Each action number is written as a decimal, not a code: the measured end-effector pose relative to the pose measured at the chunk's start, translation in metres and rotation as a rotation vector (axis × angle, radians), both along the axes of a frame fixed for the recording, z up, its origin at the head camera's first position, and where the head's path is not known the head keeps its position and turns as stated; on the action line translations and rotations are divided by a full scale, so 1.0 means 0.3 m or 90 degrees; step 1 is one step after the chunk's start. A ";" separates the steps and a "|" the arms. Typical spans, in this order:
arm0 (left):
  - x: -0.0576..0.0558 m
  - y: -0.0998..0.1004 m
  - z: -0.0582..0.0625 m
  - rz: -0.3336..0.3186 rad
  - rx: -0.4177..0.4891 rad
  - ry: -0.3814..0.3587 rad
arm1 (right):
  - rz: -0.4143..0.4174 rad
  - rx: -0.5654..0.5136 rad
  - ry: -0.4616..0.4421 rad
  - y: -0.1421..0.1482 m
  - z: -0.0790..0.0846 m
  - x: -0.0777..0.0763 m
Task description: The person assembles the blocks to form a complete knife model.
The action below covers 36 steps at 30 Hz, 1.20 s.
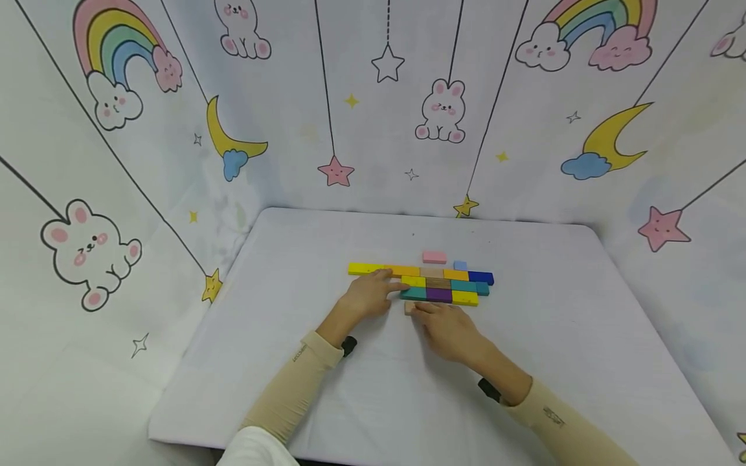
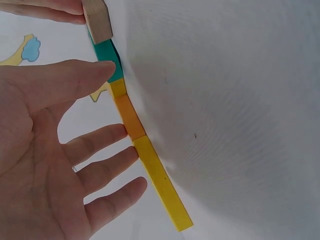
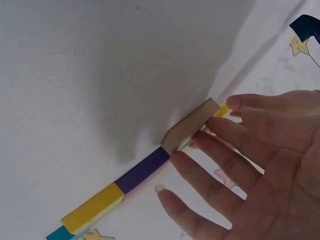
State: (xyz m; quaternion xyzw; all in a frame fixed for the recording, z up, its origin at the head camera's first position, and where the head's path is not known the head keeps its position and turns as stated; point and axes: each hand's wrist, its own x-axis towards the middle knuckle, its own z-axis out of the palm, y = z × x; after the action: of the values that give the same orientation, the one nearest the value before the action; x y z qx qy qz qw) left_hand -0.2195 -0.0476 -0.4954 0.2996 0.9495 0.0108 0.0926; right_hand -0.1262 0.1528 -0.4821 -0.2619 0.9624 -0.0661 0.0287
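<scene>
Flat coloured blocks lie side by side in staggered rows on the table. My left hand (image 1: pixel 368 295) is at their left end, its thumb against the teal block (image 2: pixel 106 52) and fingertips along the orange block (image 2: pixel 131 116) and the long yellow block (image 2: pixel 162 182). My right hand (image 1: pixel 450 329) reaches in from the front, its extended fingers touching a plain wood block (image 1: pixel 409 309). That block lies against the front of the teal one, beside the purple block (image 3: pixel 144 170). Farther right in the front row is a yellow block (image 1: pixel 465 298).
Behind the rows lie a separate pink block (image 1: pixel 434 257) and a small light-blue block (image 1: pixel 460 265). A dark blue block (image 1: pixel 480 278) ends the back row on the right. White cloth covers the table (image 1: pixel 280 285), with a patterned curtain (image 1: pixel 373 129) behind.
</scene>
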 end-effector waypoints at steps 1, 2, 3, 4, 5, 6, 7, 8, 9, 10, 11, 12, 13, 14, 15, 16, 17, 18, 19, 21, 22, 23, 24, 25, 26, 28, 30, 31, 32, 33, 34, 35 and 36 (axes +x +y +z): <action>0.000 0.000 -0.001 0.000 0.000 0.000 | -0.002 0.002 -0.001 -0.002 -0.002 -0.003; -0.001 0.000 -0.001 0.000 0.001 0.000 | -0.004 0.004 -0.002 -0.004 -0.004 -0.007; -0.001 0.000 -0.001 0.000 0.001 -0.001 | -0.006 0.005 -0.002 -0.006 -0.006 -0.009; -0.001 -0.001 0.000 0.000 0.001 -0.002 | -0.008 0.005 -0.003 -0.008 -0.008 -0.012; -0.001 -0.001 -0.001 -0.001 0.000 -0.003 | -0.010 0.005 -0.003 -0.010 -0.009 -0.014; -0.001 -0.001 0.000 -0.002 -0.001 -0.002 | -0.012 0.007 -0.003 -0.012 -0.010 -0.016; -0.001 -0.001 0.001 -0.003 -0.001 -0.002 | -0.013 0.008 -0.003 -0.013 -0.011 -0.018; -0.001 -0.001 0.002 -0.003 -0.001 -0.001 | -0.014 0.007 -0.003 -0.014 -0.012 -0.019; -0.001 -0.001 0.003 -0.004 -0.002 0.000 | -0.014 0.007 -0.002 -0.016 -0.012 -0.020; 0.000 -0.001 0.004 -0.005 -0.003 0.001 | -0.013 0.008 0.000 -0.016 -0.012 -0.021; 0.001 0.000 0.005 -0.005 -0.004 0.003 | -0.010 0.009 0.002 -0.017 -0.012 -0.022; 0.001 0.000 0.006 -0.006 -0.005 0.006 | -0.008 0.009 0.005 -0.018 -0.011 -0.023; 0.002 0.000 0.007 -0.006 -0.006 0.007 | -0.005 0.009 0.009 -0.019 -0.011 -0.024; 0.002 0.001 0.008 -0.006 -0.007 0.008 | -0.005 0.009 0.011 -0.019 -0.010 -0.025; 0.002 0.001 0.009 -0.007 -0.009 0.009 | -0.005 0.009 0.012 -0.021 -0.010 -0.027; 0.002 0.001 0.008 -0.007 -0.009 0.009 | -0.006 0.009 0.012 -0.022 -0.008 -0.027; 0.002 0.002 0.008 -0.006 -0.009 0.009 | -0.008 0.010 0.011 -0.023 -0.008 -0.028; 0.002 0.002 0.009 -0.006 -0.011 0.008 | -0.010 0.010 0.009 -0.025 -0.006 -0.029; 0.002 0.002 0.009 -0.006 -0.011 0.008 | -0.013 0.011 0.006 -0.026 -0.006 -0.030; 0.002 0.002 0.012 -0.006 -0.012 0.005 | -0.015 0.012 0.001 -0.029 -0.004 -0.031; 0.003 0.002 0.013 -0.005 -0.012 0.005 | -0.015 0.014 0.000 -0.029 -0.003 -0.031; 0.003 0.002 0.014 -0.006 -0.013 0.004 | -0.014 0.013 -0.002 -0.029 -0.003 -0.031; 0.004 0.001 0.016 -0.006 -0.014 0.003 | -0.013 0.011 -0.004 -0.029 -0.002 -0.032; 0.004 0.001 0.016 -0.006 -0.013 0.004 | -0.012 0.011 -0.007 -0.030 -0.002 -0.032; 0.004 0.000 0.016 -0.006 -0.014 0.004 | -0.012 0.009 -0.010 -0.030 -0.001 -0.033; 0.004 0.000 0.015 -0.007 -0.015 0.007 | -0.015 0.006 -0.017 -0.030 0.001 -0.034; 0.004 -0.001 0.016 -0.009 -0.015 0.010 | -0.018 0.006 -0.024 -0.031 0.002 -0.035; 0.004 -0.002 0.017 -0.009 -0.014 0.011 | -0.019 0.008 -0.025 -0.031 0.002 -0.035; 0.005 -0.002 0.018 -0.010 -0.014 0.012 | -0.020 0.011 -0.026 -0.031 0.002 -0.034; 0.004 -0.002 0.019 -0.011 -0.013 0.012 | -0.020 0.015 -0.027 -0.031 0.002 -0.034; 0.005 -0.002 0.019 -0.011 -0.012 0.011 | -0.021 0.019 -0.026 -0.031 0.002 -0.034; 0.005 -0.002 0.020 -0.011 -0.011 0.010 | -0.020 0.023 -0.025 -0.031 0.003 -0.034; 0.005 -0.002 0.021 -0.010 -0.011 0.008 | -0.021 0.026 -0.024 -0.032 0.003 -0.033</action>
State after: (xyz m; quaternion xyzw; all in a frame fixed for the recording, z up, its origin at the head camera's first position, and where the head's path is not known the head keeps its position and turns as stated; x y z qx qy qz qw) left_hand -0.2180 -0.0483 -0.4891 0.3067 0.9476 0.0001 0.0892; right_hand -0.1361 0.1433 -0.4811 -0.2441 0.9670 -0.0516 0.0511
